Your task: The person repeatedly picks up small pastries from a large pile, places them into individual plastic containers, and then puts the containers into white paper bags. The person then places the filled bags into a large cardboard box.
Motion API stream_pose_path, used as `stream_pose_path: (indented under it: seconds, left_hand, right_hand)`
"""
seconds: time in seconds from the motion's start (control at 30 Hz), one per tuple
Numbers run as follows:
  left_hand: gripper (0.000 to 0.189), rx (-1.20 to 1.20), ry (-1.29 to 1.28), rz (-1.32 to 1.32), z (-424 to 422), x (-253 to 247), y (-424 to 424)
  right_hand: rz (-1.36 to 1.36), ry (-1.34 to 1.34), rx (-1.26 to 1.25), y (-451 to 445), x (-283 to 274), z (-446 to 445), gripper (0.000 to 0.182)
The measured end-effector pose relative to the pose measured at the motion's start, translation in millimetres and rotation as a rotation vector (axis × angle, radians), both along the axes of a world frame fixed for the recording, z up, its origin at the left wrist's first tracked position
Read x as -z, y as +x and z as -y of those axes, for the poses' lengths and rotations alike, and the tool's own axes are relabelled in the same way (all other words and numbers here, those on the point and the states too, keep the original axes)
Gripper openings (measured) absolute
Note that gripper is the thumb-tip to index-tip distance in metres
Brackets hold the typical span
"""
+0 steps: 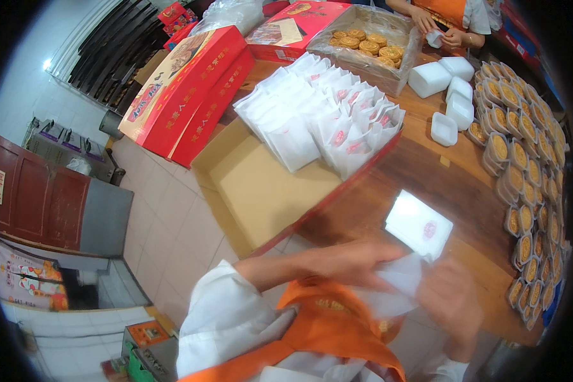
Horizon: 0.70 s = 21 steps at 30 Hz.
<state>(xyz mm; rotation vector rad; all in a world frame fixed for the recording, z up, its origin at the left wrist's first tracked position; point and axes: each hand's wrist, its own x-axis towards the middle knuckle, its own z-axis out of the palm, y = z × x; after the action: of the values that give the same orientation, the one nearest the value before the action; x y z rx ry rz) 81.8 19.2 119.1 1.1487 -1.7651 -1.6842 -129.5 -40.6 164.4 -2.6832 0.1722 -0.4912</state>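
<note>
My left hand (363, 262) reaches in from the left and grips a translucent white paper bag (401, 277) in front of my orange apron. At the bag's right end is my right hand (449, 296), its fingers curled against the paper. Motion blurs both hands and the bag; whether anything is inside it cannot be made out. Just beyond them, a stack of flat white paper bags (418, 224) with a red print lies on the wooden table (477, 248). To the left, an open cardboard box (267, 200) holds rows of filled white paper packets (310, 110).
Mooncakes in clear plastic trays (525, 157) crowd the table's right side. White plastic trays (458, 102) stand nearby. Farther back are a lined box of unwrapped mooncakes (363, 45) and red gift boxes (191, 95). Across the table, another person's hands (437, 31) hold something white.
</note>
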Motion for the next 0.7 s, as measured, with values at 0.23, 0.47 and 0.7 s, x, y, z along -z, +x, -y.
stream_pose_path:
  seconds: [0.23,0.47,0.7]
  left_hand:
    - [0.028,-1.033,-0.067,-0.253,-31,0,59]
    - [0.025,-1.48,-0.512,0.066,17,113,139]
    - [0.042,-1.402,-0.688,0.564,40,153,132]
  right_hand:
    - [0.479,0.299,0.328,-3,5,9,0.014]
    - [0.317,0.636,0.685,-55,79,28,0.019]
    - [0.242,0.33,1.077,-154,154,58,0.018]
